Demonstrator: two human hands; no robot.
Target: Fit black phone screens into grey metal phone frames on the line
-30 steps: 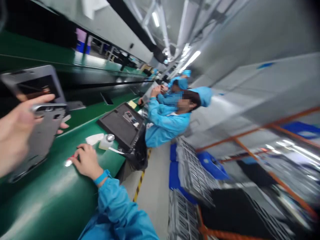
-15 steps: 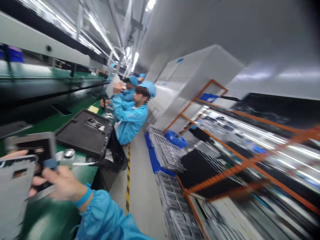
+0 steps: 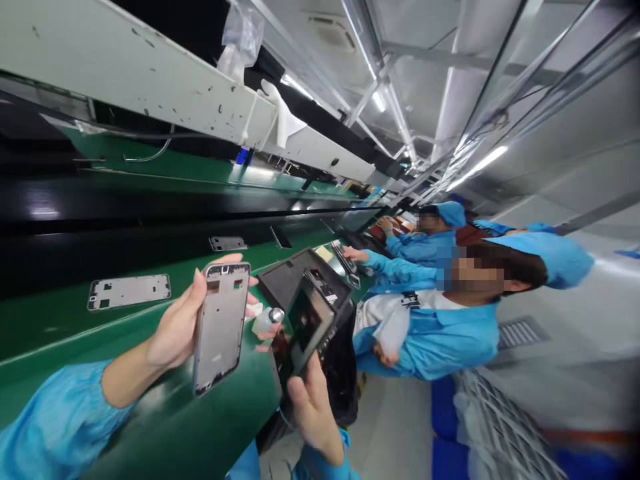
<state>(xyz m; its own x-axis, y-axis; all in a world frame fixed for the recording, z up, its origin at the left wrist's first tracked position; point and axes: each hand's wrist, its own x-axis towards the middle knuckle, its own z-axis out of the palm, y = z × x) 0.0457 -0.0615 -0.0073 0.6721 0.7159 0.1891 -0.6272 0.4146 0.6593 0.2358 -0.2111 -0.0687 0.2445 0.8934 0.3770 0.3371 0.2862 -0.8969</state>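
My left hand (image 3: 177,320) is closed around the edges of a grey phone frame (image 3: 223,333), which stands tilted upright with its flat inner side towards me. To the right, my right hand (image 3: 316,410) grips dark, glossy phone-sized panels (image 3: 311,320), thumb on the near edge. They overlap, so I cannot tell exactly how many there are. A small bottle with a metal cap (image 3: 269,321) stands on the green bench between my hands. Behind the panels lies a black tray (image 3: 280,275) with phone parts in it.
Another phone frame (image 3: 131,292) lies on the green surface at left, with a second frame (image 3: 229,244) farther along. A co-worker in blue (image 3: 430,333) sits close on the right. A black bag (image 3: 345,373) hangs at the bench edge. Blue crates (image 3: 444,407) stand on the floor.
My view has swung left towards the bench, and the shelving has left the picture. My hands, close together before, are now apart, with the phone frame and the panels held separately.
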